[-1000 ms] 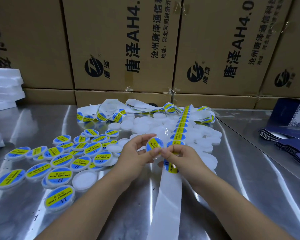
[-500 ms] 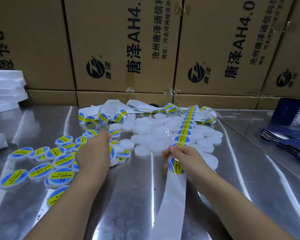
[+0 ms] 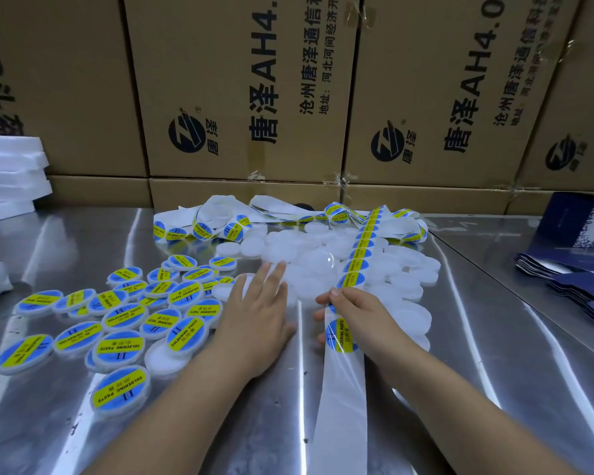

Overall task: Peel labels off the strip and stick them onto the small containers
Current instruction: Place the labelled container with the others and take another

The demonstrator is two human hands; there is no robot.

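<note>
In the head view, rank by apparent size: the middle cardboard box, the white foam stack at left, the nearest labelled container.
1. middle cardboard box
2. white foam stack
3. nearest labelled container; nearness to the camera enlarges it.

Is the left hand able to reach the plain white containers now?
Probably yes: the left hand lies open with fingertips at the plain white containers; the right hand pinches the label strip aside.

Probably a packing workshop or stockroom: printed cartons [image 3: 240, 97] stand stacked like a wall behind a steel table [image 3: 83, 241]. White foam sheets [image 3: 11, 173] are piled at left, blue pouches [image 3: 570, 269] lie at right, and identical containers [image 3: 120, 347] lie in bulk.
</note>
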